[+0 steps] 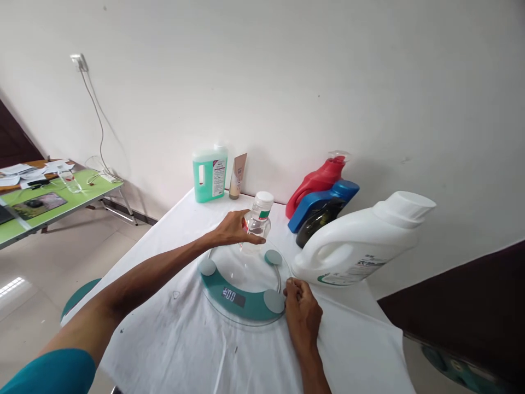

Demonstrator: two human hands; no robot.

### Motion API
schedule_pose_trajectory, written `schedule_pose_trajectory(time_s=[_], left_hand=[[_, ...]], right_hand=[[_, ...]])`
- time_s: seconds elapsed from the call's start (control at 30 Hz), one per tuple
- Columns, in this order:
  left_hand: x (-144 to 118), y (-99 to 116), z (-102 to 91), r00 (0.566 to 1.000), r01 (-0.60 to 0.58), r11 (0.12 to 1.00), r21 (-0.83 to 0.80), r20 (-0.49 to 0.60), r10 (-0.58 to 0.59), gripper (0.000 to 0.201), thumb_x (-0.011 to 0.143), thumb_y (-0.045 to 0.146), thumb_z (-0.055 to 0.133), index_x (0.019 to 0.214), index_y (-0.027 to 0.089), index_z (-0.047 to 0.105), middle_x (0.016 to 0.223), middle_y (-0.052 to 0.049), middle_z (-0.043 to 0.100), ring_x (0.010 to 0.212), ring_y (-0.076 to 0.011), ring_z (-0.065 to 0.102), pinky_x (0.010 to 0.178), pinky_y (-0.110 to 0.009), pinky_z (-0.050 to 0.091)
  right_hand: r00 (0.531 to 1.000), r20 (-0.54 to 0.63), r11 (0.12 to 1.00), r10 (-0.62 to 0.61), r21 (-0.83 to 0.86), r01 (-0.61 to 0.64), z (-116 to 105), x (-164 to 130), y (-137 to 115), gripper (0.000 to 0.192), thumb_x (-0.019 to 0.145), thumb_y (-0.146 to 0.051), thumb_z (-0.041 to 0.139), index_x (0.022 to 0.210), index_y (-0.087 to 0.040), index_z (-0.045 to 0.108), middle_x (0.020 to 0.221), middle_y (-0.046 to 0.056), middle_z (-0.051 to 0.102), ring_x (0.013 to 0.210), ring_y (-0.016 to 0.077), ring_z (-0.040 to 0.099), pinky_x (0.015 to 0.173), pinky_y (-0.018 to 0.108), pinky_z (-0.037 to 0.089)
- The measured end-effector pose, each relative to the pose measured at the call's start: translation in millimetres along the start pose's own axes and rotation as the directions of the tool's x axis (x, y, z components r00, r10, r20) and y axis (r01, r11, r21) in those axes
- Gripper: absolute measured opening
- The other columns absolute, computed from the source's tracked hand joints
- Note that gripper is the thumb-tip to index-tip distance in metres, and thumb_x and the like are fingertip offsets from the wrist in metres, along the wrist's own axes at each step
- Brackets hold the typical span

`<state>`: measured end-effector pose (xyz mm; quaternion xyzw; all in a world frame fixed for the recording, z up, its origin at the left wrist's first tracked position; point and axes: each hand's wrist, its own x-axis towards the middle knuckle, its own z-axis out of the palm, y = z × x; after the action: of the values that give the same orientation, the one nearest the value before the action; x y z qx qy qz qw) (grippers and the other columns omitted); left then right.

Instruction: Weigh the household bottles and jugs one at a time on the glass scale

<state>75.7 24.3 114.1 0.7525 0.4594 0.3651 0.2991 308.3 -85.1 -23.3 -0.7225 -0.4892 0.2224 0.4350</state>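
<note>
My left hand (233, 229) grips a small clear bottle (258, 221) with a white cap and holds it upright at the far edge of a round glass scale (241, 284). The scale has teal trim, grey pads and a lit display reading zeros. Whether the bottle rests on the glass or hovers just above it, I cannot tell. My right hand (301, 314) lies curled on the white cloth, its fingertips touching the scale's right rim beside a grey pad, with nothing in it.
A big white jug (361, 243) lies tilted right of the scale. Behind it lean a blue bottle (322, 205) and a red bottle (315, 183). A green-liquid jug (210, 173) and a tube (237, 175) stand by the wall. A green table (49, 200) stands far left.
</note>
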Motion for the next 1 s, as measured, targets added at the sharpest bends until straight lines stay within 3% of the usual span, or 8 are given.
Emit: schedule_pose_trajectory(time_s=[0.13, 0.33, 0.53, 0.6, 0.67, 0.77, 0.87, 1.0], left_hand=[[-27.6, -11.6, 2.5, 0.998, 0.056, 0.998, -0.009, 0.025, -0.056, 0.047, 0.061, 0.048, 0.095, 0.085, 0.019, 0.066, 0.073, 0.003, 0.062, 0.066, -0.0148, 0.052, 0.06, -0.028, 0.037], [-38.2, -18.7, 4.6, 0.998, 0.052, 0.998, -0.025, 0.025, -0.051, 0.049, 0.061, 0.045, 0.096, 0.092, 0.018, 0.069, 0.076, 0.003, 0.064, 0.069, -0.0163, 0.056, 0.063, -0.029, 0.04], [-45.9, -30.6, -7.1, 0.994, 0.066, 0.981, -0.182, 0.103, -0.048, 0.084, 0.057, 0.055, 0.101, 0.125, 0.017, 0.069, 0.119, -0.012, 0.076, 0.104, -0.028, 0.071, 0.088, -0.037, 0.056], [-50.1, -44.5, -13.2, 0.997, 0.073, 0.948, -0.311, 0.026, -0.069, 0.078, 0.068, 0.06, 0.093, 0.128, 0.018, 0.068, 0.134, -0.016, 0.074, 0.116, -0.0298, 0.071, 0.098, -0.04, 0.056], [-54.8, -63.4, -18.0, 0.979, 0.088, 0.915, -0.394, -0.133, -0.152, 0.062, 0.085, 0.068, 0.075, 0.122, 0.017, 0.069, 0.133, -0.017, 0.074, 0.118, -0.0291, 0.072, 0.1, -0.041, 0.056], [-62.5, -95.1, -19.6, 0.885, 0.148, 0.893, -0.425, -0.346, -0.312, 0.06, 0.095, 0.074, 0.057, 0.109, 0.017, 0.069, 0.121, -0.017, 0.077, 0.109, -0.0279, 0.075, 0.094, -0.04, 0.058], [-69.3, -120.7, -13.6, 0.833, 0.192, 0.888, -0.419, -0.408, -0.373, 0.064, 0.093, 0.079, 0.053, 0.098, 0.017, 0.067, 0.11, -0.016, 0.077, 0.099, -0.0266, 0.075, 0.088, -0.04, 0.059], [-72.1, -134.8, -3.2, 0.863, 0.171, 0.919, -0.354, -0.397, -0.313, 0.06, 0.095, 0.076, 0.05, 0.094, 0.019, 0.068, 0.101, -0.013, 0.078, 0.092, -0.0256, 0.075, 0.088, -0.04, 0.058]], right_hand=[[1.0, 0.014, 1.0, -0.019, -0.008, 0.019, -2.1, -1.5, -3.0, 0.047, 0.088, -0.066, 0.044, 0.093, -0.025, 0.068, 0.078, 0.011, 0.078, 0.076, 0.0302, 0.073, 0.078, 0.04, 0.054], [1.0, 0.024, 1.0, -0.02, -0.019, 0.02, -4.1, -4.6, -7.9, 0.048, 0.086, -0.067, 0.044, 0.093, -0.025, 0.067, 0.077, 0.01, 0.077, 0.072, 0.0294, 0.071, 0.08, 0.041, 0.055], [0.999, 0.031, 0.999, -0.027, -0.024, 0.028, -5.8, -5.6, -11.7, 0.049, 0.085, -0.068, 0.044, 0.092, -0.025, 0.066, 0.077, 0.01, 0.077, 0.069, 0.0288, 0.069, 0.078, 0.04, 0.054], [1.0, 0.027, 1.0, -0.015, -0.02, 0.015, -5.1, -4.5, -12.3, 0.05, 0.083, -0.069, 0.045, 0.092, -0.025, 0.067, 0.078, 0.011, 0.078, 0.069, 0.0291, 0.069, 0.078, 0.041, 0.053], [1.0, 0.021, 1.0, -0.002, -0.014, 0.002, -4.0, -2.8, -12.5, 0.052, 0.081, -0.069, 0.045, 0.094, -0.024, 0.067, 0.079, 0.012, 0.079, 0.07, 0.0296, 0.07, 0.079, 0.041, 0.053], [1.0, 0.016, 1.0, 0.008, -0.007, -0.008, -2.9, -1.0, -12.1, 0.052, 0.08, -0.068, 0.046, 0.095, -0.023, 0.068, 0.08, 0.013, 0.079, 0.07, 0.0304, 0.071, 0.08, 0.042, 0.053], [1.0, 0.012, 1.0, -0.004, 0.003, 0.003, -2.9, -1.2, -12.1, 0.05, 0.081, -0.068, 0.048, 0.094, -0.024, 0.068, 0.077, 0.012, 0.079, 0.07, 0.0315, 0.072, 0.08, 0.043, 0.053], [1.0, 0.011, 1.0, 0.005, -0.005, -0.005, -3.3, -1.6, -14.1, 0.049, 0.081, -0.069, 0.049, 0.095, -0.025, 0.067, 0.076, 0.011, 0.079, 0.07, 0.0325, 0.071, 0.081, 0.044, 0.052]])
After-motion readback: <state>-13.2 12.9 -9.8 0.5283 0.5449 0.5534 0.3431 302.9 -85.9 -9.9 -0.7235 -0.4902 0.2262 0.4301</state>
